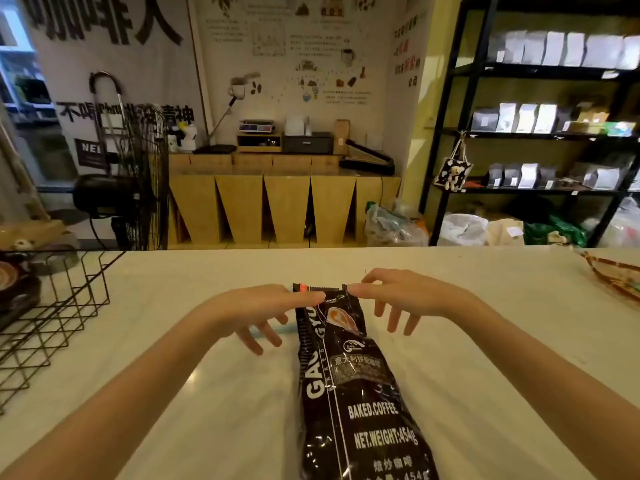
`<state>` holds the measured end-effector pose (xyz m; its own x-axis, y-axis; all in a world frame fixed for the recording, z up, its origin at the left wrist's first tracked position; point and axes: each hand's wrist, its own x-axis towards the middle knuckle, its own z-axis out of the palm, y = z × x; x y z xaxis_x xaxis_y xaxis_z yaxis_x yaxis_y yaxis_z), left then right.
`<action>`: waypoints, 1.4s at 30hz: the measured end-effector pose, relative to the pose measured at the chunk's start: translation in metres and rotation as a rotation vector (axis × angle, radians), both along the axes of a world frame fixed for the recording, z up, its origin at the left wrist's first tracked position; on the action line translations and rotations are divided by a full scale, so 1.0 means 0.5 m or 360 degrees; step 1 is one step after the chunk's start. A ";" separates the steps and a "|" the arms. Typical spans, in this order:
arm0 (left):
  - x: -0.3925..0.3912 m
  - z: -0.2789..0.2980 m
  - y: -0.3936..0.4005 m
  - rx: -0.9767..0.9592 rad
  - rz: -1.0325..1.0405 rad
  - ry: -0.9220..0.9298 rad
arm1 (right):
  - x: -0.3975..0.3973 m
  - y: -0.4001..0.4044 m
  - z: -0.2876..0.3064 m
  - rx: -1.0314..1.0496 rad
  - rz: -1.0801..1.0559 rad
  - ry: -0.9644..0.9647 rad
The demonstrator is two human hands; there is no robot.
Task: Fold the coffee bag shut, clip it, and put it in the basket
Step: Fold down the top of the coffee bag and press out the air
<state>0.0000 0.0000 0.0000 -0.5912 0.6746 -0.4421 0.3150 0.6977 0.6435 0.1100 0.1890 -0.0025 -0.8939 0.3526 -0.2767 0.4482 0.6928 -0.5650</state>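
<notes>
A dark brown coffee bag (356, 393) with white lettering lies flat on the white counter (207, 410), its top end pointing away from me. My left hand (263, 311) pinches the bag's top edge at its left side between thumb and forefinger, the other fingers spread. My right hand (398, 296) pinches the same edge at its right corner. A light blue clip (282, 330) lies on the counter under my left hand, mostly hidden. A black wire basket (52, 317) stands at the left edge of the counter.
A woven tray (616, 277) sits at the counter's far right edge. Dark objects (17, 289) rest behind the wire basket at far left. Beyond the counter stand a fan, wooden cabinets and black shelves with bags.
</notes>
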 end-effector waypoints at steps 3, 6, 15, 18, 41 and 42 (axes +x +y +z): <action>0.019 -0.030 -0.005 -0.0056 -0.0016 -0.0065 | 0.011 -0.017 -0.027 -0.0141 -0.0074 -0.0191; 0.039 -0.064 -0.015 0.0006 -0.0081 -0.0139 | 0.026 -0.032 -0.062 -0.0304 -0.0109 -0.0207; 0.082 -0.105 -0.017 0.0510 0.0057 -0.0333 | 0.055 -0.054 -0.114 -0.0605 -0.0211 0.0142; 0.087 -0.105 -0.019 0.0665 0.0106 -0.0406 | 0.054 -0.060 -0.114 -0.0681 -0.0295 0.0324; 0.029 -0.053 -0.002 0.1599 0.0187 0.0006 | -0.010 -0.043 0.012 -0.0487 0.0002 0.1032; 0.028 -0.054 0.000 0.1607 0.0196 -0.0032 | -0.014 -0.043 0.017 -0.0453 0.0015 0.1016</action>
